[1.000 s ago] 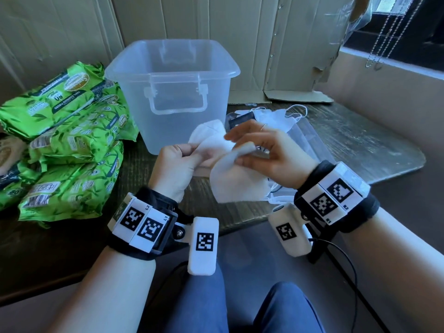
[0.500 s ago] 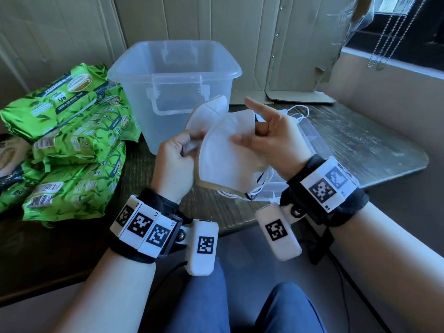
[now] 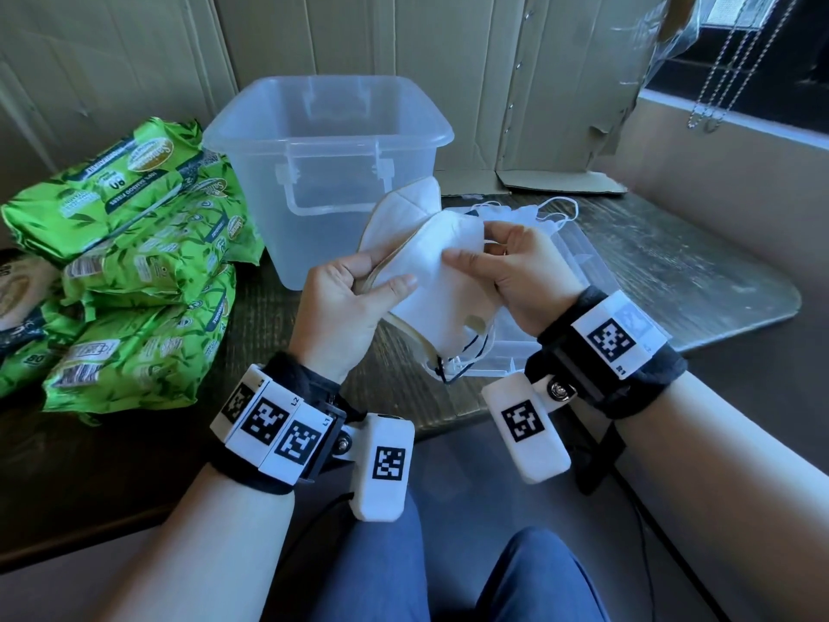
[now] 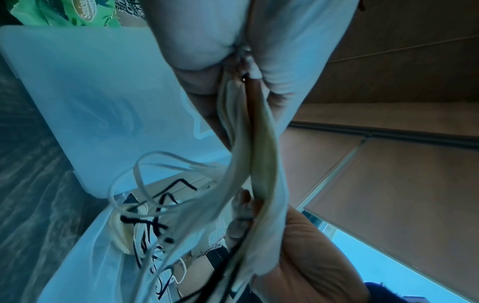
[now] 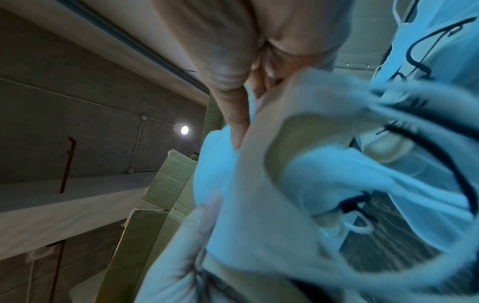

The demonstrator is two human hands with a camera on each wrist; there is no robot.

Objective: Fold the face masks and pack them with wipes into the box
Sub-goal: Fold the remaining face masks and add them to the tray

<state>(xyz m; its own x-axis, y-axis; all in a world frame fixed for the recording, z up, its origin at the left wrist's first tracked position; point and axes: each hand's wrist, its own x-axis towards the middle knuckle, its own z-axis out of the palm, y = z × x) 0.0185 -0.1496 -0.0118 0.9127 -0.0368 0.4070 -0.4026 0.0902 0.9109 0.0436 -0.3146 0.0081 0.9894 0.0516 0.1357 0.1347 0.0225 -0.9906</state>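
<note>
White fabric fills the space between the two hands — a face mask (image 3: 430, 271), or perhaps two pressed together, held up in the air just near the clear plastic box (image 3: 323, 172). The left hand (image 3: 345, 307) pinches its left edge, thumb laid across the front; the right hand (image 3: 516, 280) curls its fingers (image 3: 462, 262) round the right side, closing one half over the other.

The ear loops (image 3: 457, 356) dangle loose below, white and dark strands tangled together. I reckon that is the risk: a loop could catch on a finger or on the pile underneath and drag the fold open, or the springy fabric could simply pop apart if either grip slackens before it reaches the box.

The box looks empty from here — nothing shows through its walls. More masks (image 3: 534, 213) lie on a flat clear lid (image 3: 583, 280) on the worktop (image 3: 700, 271), right of the box. Green wipe packs (image 3: 134, 262) sit stacked at the left, none packed yet.
</note>
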